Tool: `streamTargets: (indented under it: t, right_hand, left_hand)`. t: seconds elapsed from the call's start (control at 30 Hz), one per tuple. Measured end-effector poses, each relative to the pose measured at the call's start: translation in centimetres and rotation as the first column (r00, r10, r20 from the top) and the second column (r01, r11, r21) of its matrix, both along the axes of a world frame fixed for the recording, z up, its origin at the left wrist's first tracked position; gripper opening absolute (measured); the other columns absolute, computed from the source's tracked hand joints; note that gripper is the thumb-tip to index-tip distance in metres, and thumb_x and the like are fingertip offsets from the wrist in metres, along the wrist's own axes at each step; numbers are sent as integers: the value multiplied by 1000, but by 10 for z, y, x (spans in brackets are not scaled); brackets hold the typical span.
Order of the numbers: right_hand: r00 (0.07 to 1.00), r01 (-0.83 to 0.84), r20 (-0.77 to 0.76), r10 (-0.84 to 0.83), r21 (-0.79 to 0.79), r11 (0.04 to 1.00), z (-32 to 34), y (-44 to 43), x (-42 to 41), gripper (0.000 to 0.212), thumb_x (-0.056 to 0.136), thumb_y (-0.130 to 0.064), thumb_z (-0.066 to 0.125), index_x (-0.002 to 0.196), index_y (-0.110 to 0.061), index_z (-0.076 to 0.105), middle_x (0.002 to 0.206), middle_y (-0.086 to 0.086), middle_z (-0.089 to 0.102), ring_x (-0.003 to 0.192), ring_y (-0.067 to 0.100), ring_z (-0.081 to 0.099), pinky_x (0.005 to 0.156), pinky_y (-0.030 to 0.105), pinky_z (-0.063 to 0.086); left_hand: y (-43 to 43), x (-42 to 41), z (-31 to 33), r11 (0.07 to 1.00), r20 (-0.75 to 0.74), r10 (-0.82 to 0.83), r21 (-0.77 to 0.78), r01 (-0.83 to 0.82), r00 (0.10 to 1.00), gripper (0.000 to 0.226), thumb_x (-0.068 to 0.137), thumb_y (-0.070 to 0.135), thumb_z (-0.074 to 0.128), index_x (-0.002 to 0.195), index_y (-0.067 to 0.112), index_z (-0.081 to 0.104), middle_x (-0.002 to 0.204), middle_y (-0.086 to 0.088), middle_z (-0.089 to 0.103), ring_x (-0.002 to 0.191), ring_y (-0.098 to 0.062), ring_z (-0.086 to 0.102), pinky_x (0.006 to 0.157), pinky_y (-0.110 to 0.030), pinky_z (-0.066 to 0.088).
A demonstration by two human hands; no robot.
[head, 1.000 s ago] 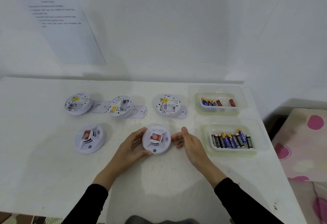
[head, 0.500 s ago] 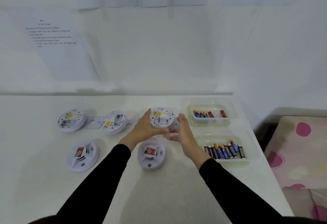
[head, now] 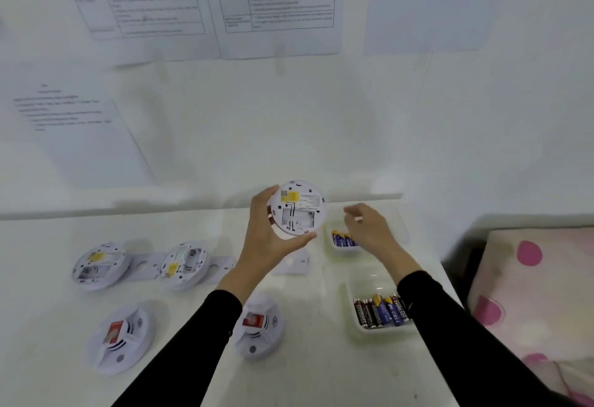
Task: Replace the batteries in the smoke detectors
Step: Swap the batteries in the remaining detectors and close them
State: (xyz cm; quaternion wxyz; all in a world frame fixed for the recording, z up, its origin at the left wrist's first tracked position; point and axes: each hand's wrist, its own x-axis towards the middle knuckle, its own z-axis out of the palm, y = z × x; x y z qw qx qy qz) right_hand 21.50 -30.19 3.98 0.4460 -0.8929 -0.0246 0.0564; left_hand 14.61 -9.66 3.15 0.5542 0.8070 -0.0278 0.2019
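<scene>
My left hand grips a white round smoke detector by its rim and holds it above the table, back side towards me, with the battery bay looking empty. My right hand hovers over the far battery tray, fingers loosely curled and blurred, with nothing visibly in them. Blue batteries lie in that tray. The near tray holds several dark and blue batteries. A loose mounting plate lies under the raised detector.
Two opened detectors lie back-up at the left with their plates beside them. Two face-up detectors with red labels sit nearer me. Papers hang on the wall behind; a pink-dotted cloth is beyond the table's right edge.
My hands left the near face-up detector and went to the back row. The left hand lifted the right-hand opened detector off the table; the right hand moved over the far tray.
</scene>
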Motion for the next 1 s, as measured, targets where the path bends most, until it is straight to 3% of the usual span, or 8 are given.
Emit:
streamTargets:
  t: [0.1, 0.2, 0.3, 0.47, 0.57, 0.63, 0.8, 1.0]
  right_hand:
    - [985, -107, -171, 31, -459, 882, -27, -23, 31, 19, 91, -10, 50, 100, -6, 66, 110, 12, 63, 113, 29, 59, 84, 29, 48]
    - [980, -126, -195, 26, -523, 843, -35, -27, 43, 10, 85, -5, 55, 90, -4, 62, 98, 12, 62, 103, 29, 63, 64, 24, 44]
    - [989, -105, -144, 33, -532, 840, -39, -27, 49, 25, 84, -4, 58, 109, -4, 63, 115, 10, 63, 107, 26, 60, 83, 28, 49]
    - [983, 153, 114, -146, -50, 987, -12, -22, 22, 18, 86, -6, 59, 103, -8, 64, 101, 9, 68, 87, 20, 62, 76, 25, 44]
    - [933, 187, 166, -321, 536, 823, 29, -11, -20, 13, 88, -10, 62, 100, -14, 61, 82, 4, 72, 81, 17, 70, 74, 28, 52]
    - [924, 146, 155, -350, 704, 696, 45, -5, -48, 14, 88, -11, 66, 101, -13, 61, 83, 5, 73, 86, 20, 71, 77, 30, 55]
    - [945, 55, 208, -251, 656, 752, 43, 14, -87, 9, 84, -16, 74, 90, -20, 68, 85, -8, 71, 81, 12, 66, 70, 27, 51]
    - [918, 33, 333, -218, 482, 875, 32, 16, -85, 10, 79, -27, 78, 85, -29, 70, 96, -15, 63, 89, 6, 54, 74, 14, 42]
  left_hand:
    - [-11, 3, 2, 997, 48, -28, 77, 25, 998, 103, 56, 31, 96, 138, 29, 34, 138, -4, 41, 126, -23, 50, 99, -39, 52]
    - [-21, 4, 1, 996, 65, -27, 81, 22, 998, 102, 56, 35, 94, 139, 31, 34, 138, -1, 39, 126, -27, 50, 95, -41, 54]
    - [-25, 6, -1, 999, 44, -35, 38, 33, 998, 102, 55, 38, 94, 138, 32, 34, 140, -3, 39, 127, -27, 50, 95, -43, 55]
    - [-26, 7, 1, 997, -13, -79, 3, 79, 997, 106, 56, 30, 95, 137, 35, 26, 142, 0, 33, 130, -14, 47, 101, -29, 51]
    - [-26, 6, 2, 997, -10, -66, 25, 66, 998, 113, 58, 24, 95, 144, 35, 22, 137, 4, 25, 130, -1, 37, 100, -8, 40]
    - [-27, 6, 4, 998, 5, -47, 33, 47, 999, 111, 58, 23, 95, 144, 34, 25, 134, 3, 24, 128, 3, 34, 95, -2, 36]
    - [-33, 2, 9, 993, 1, -102, -60, 102, 995, 107, 61, 25, 94, 145, 29, 28, 144, -1, 36, 132, -16, 46, 102, -32, 49]
    - [-37, -6, 16, 966, -52, -193, -188, 180, 980, 100, 67, -1, 87, 145, 26, 31, 134, 9, 53, 123, -14, 58, 93, -40, 56]
